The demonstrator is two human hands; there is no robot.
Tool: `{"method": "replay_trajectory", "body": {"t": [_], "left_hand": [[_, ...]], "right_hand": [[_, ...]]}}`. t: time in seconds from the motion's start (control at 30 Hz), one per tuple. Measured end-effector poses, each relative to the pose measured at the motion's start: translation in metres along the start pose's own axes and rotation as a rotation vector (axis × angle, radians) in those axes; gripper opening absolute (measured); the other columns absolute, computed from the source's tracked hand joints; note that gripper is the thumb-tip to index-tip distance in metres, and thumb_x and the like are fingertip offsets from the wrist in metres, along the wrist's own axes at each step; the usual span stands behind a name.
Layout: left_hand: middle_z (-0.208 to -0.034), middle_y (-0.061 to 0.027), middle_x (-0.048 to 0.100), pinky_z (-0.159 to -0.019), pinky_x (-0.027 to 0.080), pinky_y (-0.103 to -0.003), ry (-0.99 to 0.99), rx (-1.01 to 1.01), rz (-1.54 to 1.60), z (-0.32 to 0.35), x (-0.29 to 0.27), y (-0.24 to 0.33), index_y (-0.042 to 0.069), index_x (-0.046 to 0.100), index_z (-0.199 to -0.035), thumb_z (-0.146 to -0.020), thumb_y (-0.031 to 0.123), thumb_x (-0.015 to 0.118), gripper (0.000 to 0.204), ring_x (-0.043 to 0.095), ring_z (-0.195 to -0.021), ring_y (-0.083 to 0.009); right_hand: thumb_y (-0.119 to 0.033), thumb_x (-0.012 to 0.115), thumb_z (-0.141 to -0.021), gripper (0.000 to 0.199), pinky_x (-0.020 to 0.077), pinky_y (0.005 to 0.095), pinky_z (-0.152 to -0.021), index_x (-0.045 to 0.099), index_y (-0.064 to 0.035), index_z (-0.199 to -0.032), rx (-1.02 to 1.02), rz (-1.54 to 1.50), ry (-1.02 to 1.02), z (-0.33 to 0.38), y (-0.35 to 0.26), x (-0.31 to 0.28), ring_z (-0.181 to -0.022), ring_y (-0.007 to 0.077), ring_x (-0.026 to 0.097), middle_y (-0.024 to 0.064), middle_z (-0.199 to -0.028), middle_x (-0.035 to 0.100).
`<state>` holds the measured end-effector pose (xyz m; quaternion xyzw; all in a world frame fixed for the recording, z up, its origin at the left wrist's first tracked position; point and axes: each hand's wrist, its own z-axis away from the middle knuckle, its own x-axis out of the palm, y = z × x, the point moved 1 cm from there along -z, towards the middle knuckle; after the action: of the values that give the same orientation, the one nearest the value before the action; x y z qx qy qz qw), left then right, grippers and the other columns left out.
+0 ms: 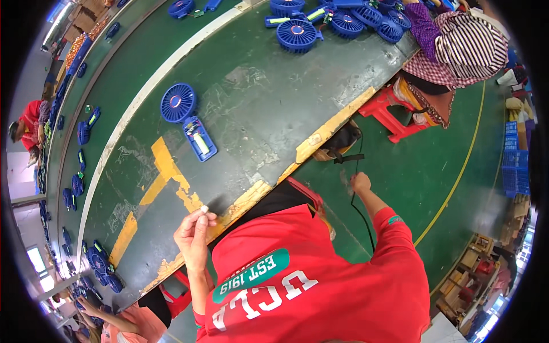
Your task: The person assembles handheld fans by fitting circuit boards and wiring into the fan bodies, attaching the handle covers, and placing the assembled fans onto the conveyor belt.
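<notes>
My left hand (194,235) is at the table's near edge, its thumb and fingers pinching a small white piece (204,209) too small to name. Off the table's edge, my right hand (360,183) is closed beside a hanging black cord (355,201). Whatever it holds, if anything, I cannot make out. Ahead of my left hand lies a blue handheld fan (178,103) with a round slotted head. Its handle (200,138) is an open shell, and a pale green cylinder, like a battery, shows inside.
Several blue fans (297,35) are heaped at the table's far end, near a co-worker in a striped garment (472,46). More fan parts (83,132) lie along the belt at left. A red stool (394,114) stands beyond the edge; another person (128,323) works at lower left.
</notes>
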<state>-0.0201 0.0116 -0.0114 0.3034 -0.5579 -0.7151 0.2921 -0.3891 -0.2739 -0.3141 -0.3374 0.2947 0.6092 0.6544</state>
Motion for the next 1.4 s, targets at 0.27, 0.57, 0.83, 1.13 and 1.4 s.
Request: {"method": "replay_trajectory", "body": {"t": [0.27, 0.57, 0.83, 1.13, 1.4], "left_hand": [[-0.082, -0.0073, 0.064, -0.066, 0.045, -0.023, 0.207, -0.003, -0.104, -0.017, -0.001, -0.002, -0.001, 0.061, -0.103, -0.089, 0.013, 0.056, 0.020, 0.056, -0.069, -0.0101], [-0.081, -0.0050, 0.063, -0.064, 0.043, -0.021, 0.336, -0.047, -0.264, -0.018, -0.008, 0.005, 0.000, 0.061, -0.103, -0.089, 0.016, 0.057, 0.022, 0.054, -0.068, -0.0082], [-0.081, -0.0058, 0.064, -0.066, 0.044, -0.022, 0.399, -0.053, -0.259, -0.017, -0.008, 0.013, 0.000, 0.062, -0.102, -0.088, 0.015, 0.057, 0.021, 0.055, -0.068, -0.0092], [-0.083, -0.0053, 0.064, -0.064, 0.043, -0.021, 0.334, -0.058, -0.246, -0.021, -0.009, 0.007, 0.002, 0.062, -0.103, -0.088, 0.017, 0.057, 0.022, 0.055, -0.068, -0.0088], [-0.083, -0.0063, 0.065, -0.064, 0.044, -0.022, 0.274, -0.035, -0.256, -0.029, -0.006, 0.006, 0.000, 0.061, -0.105, -0.088, 0.017, 0.058, 0.023, 0.056, -0.067, -0.0092]], "right_hand": [[-0.031, 0.060, -0.079, 0.033, 0.0510, 0.0383, -0.061, 0.059, 0.0016, -0.084, 0.104, -0.300, -0.026, -0.106, -0.028, 0.026, -0.067, 0.0299, 0.063, 0.0158, -0.066, 0.060], [-0.032, 0.061, -0.081, 0.035, 0.0517, 0.0368, -0.046, 0.060, -0.0001, -0.095, 0.429, -0.687, -0.223, -0.158, -0.055, 0.049, -0.061, 0.0238, 0.063, 0.0157, -0.077, 0.064], [-0.008, 0.054, -0.082, 0.019, 0.0540, 0.0359, -0.042, 0.059, 0.0029, -0.097, 0.624, -1.132, -0.105, -0.138, -0.031, 0.068, -0.061, 0.0293, 0.064, 0.0163, -0.083, 0.063], [-0.006, 0.052, -0.080, 0.021, 0.0532, 0.0356, -0.042, 0.058, 0.0076, -0.095, 0.691, -1.236, -0.049, -0.100, -0.021, 0.098, -0.057, 0.0293, 0.063, 0.0166, -0.082, 0.062], [-0.013, 0.059, -0.080, 0.024, 0.0531, 0.0383, -0.041, 0.058, 0.0017, -0.099, 0.711, -1.331, -0.027, -0.078, 0.013, 0.137, -0.059, 0.0292, 0.063, 0.0158, -0.086, 0.062]]}}
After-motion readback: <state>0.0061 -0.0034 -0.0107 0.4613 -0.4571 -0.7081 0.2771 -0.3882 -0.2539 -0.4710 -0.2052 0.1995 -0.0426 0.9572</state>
